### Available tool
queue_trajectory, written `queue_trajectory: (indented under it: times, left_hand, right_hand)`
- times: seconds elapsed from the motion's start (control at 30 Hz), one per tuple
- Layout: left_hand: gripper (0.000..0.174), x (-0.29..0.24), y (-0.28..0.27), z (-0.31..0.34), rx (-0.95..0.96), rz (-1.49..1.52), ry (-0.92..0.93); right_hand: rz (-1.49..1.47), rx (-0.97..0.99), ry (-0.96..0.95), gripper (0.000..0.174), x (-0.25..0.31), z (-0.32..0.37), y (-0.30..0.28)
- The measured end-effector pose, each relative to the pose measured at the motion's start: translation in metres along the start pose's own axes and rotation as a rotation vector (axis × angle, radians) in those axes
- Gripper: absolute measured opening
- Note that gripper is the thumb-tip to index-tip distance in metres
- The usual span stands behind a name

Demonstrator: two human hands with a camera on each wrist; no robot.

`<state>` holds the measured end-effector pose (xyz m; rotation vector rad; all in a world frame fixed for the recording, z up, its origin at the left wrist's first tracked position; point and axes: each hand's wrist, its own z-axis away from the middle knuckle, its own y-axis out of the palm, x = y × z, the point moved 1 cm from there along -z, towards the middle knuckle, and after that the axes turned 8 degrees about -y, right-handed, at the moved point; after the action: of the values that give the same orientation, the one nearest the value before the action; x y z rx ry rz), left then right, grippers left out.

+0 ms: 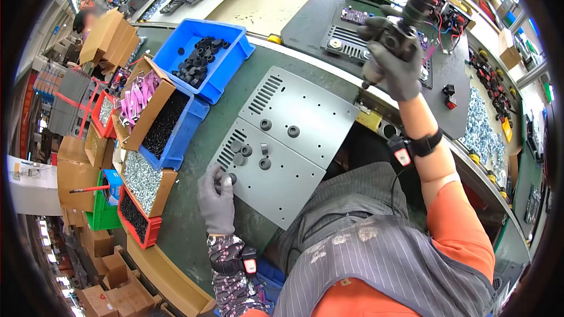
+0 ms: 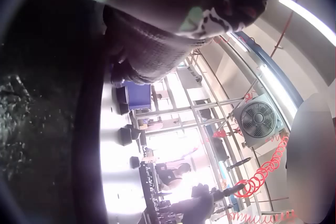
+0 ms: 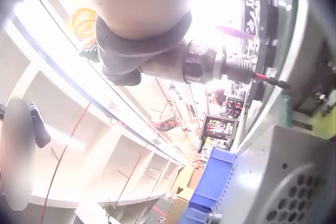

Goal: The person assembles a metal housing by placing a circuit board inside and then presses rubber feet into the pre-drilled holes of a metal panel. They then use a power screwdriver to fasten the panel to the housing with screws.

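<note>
Two grey metal plates (image 1: 294, 103) with slots and small holes lie side by side on the green bench. Several black round rubber feet (image 1: 265, 164) stand on them. At the left edge of the nearer plate, my gloved left hand (image 1: 216, 202) pinches a black foot (image 1: 232, 178) between thumb and fingertips; the left wrist view shows this hand (image 2: 157, 50) dimly. Raised beyond the plates' right side, my gloved right hand (image 1: 400, 67) grips a dark power screwdriver (image 1: 420, 3). The driver's body (image 3: 168, 66) and red-and-black bit (image 3: 270, 80) show in the right wrist view.
A blue bin (image 1: 235, 41) of black feet stands behind the plates. To the left are a blue bin (image 1: 187, 132) of black screws, a carton (image 1: 167, 191) of silver screws and a red bin (image 1: 154, 232). A slotted panel (image 1: 346, 44) lies on the far-right dark surface.
</note>
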<state>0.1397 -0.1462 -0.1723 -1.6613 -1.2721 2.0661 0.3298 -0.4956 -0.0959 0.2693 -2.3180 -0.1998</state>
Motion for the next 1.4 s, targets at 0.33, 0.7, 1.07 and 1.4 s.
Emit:
queue_trajectory:
  times: [0.33, 0.7, 1.07, 1.4]
  left_hand:
    - [0.030, 0.017, -0.050, 0.022, -0.265, 0.009, -0.048]
    - [0.032, 0.067, -0.180, -0.089, -0.320, -0.453, -0.067]
    - [0.058, 0.103, -0.180, -0.153, 0.081, -0.687, -0.406]
    - [0.030, 0.127, -0.185, -0.152, -0.009, -0.071, -0.620]
  right_hand:
    - [0.109, 0.076, 0.177, 0.056, -0.042, 0.002, 0.009]
    - [-0.005, 0.101, 0.282, 0.048, -0.083, 0.016, -0.010]
    - [0.054, -0.006, 0.342, 0.044, -0.089, 0.019, -0.008]
    - [0.136, -0.031, 0.234, 0.050, -0.070, 0.025, 0.009]
